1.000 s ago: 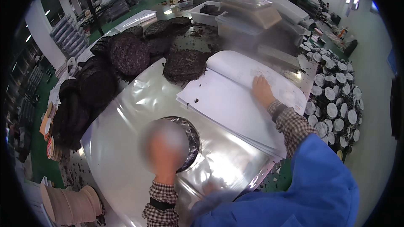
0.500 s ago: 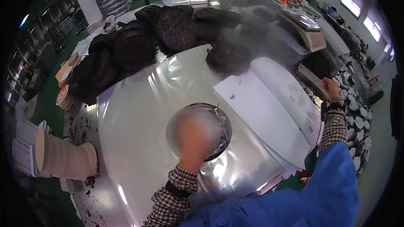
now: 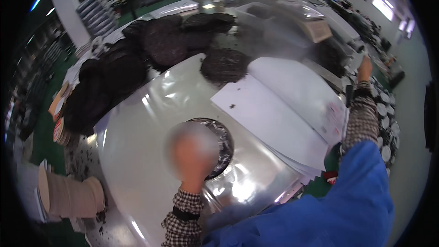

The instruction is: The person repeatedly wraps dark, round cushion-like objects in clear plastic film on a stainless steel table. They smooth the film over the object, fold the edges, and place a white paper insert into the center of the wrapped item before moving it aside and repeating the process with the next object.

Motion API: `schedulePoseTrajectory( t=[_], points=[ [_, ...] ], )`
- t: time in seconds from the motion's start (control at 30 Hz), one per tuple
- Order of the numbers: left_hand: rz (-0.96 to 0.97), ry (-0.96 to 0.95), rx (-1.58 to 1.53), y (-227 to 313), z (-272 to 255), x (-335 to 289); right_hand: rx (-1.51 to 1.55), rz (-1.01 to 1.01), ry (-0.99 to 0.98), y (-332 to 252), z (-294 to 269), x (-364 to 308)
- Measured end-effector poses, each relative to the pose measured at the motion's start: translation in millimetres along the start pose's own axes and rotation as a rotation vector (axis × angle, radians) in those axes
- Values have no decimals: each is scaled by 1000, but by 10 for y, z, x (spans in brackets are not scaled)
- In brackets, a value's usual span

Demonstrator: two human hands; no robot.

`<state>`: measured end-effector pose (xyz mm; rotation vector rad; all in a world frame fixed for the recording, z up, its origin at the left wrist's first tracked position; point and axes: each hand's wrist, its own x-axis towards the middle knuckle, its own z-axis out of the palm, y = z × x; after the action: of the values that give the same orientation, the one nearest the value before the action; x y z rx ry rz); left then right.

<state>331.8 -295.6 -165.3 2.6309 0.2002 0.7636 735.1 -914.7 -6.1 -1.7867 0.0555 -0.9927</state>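
Observation:
My left hand (image 3: 191, 158) reaches over the left part of a round dark disc (image 3: 223, 148) with shiny, crinkled film on it. A blur covers this hand, so its fingers and anything in them are hidden. Under the disc spreads a large sheet of clear, glossy film (image 3: 137, 155). Far to the right, my right hand (image 3: 364, 69) is closed beside a small pale thing (image 3: 353, 62); what its fingers grip is too small to make out.
Dark compressed round cakes (image 3: 162, 43) are heaped along the back, with a single cake (image 3: 224, 65) nearer. White paper sheets (image 3: 274, 105) lie right of the disc. A beige spool (image 3: 73, 195) stands at left. Several white-topped round packs (image 3: 384, 110) line the right side.
My right hand has moved farther out, away from the grey block's edge. The view has shifted, so the table's things sit more to the left. My left hand stays at the disc.

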Motion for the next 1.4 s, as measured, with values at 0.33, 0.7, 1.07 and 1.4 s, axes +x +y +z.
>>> schedulePoseTrajectory(
  t=[0.33, 0.7, 1.07, 1.4],
  points=[
    [-56, -4, -104, -144, -166, 26, 725, -439, -1524, -2291, 2259, -5195],
    [-518, -67, -1501, -528, -523, -400, -99, -1117, -1520, -2618, 2057, -5653],
    [-92, -201, -33, 40, -307, -44, -115, -236, -1311, -2472, 2367, -5033],
    [-25, -336, 228, -38, -129, -215, -175, -329, -1477, -2145, 2716, -5047]
  ],
)
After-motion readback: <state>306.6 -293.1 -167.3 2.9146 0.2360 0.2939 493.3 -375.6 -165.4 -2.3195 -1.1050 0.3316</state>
